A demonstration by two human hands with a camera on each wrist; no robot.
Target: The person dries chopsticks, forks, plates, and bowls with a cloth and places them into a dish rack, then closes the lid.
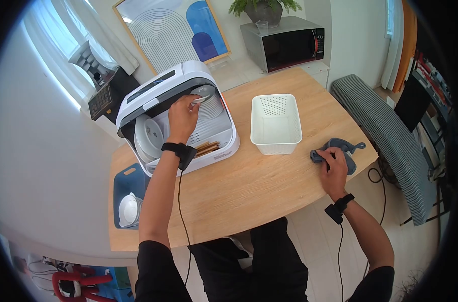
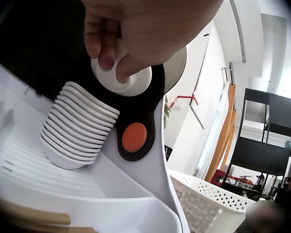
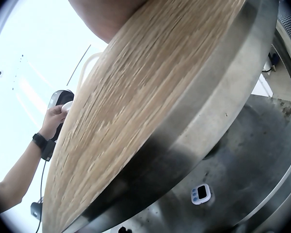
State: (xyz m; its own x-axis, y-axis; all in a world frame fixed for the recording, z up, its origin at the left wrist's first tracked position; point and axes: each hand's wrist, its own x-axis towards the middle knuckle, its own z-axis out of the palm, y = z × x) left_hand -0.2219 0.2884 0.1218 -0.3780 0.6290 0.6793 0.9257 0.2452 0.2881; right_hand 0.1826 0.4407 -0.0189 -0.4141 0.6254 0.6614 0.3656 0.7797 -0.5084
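My left hand reaches into a white lidded dish rack and pinches a small white bowl by its rim between thumb and fingers. Just below it, a stack of white bowls leans on edge along the right side of the rack. White plates stand at the rack's left, and wooden chopsticks lie in the front tray. At the table's right, my right hand bends its fingers over a bunched dark grey cloth with a loop, gripping it against the tabletop.
A white perforated basket stands at mid-table, right of the rack. Left of the rack sits a blue bin with white bowls in it. A microwave stands behind the table, and a checked chair is at the right.
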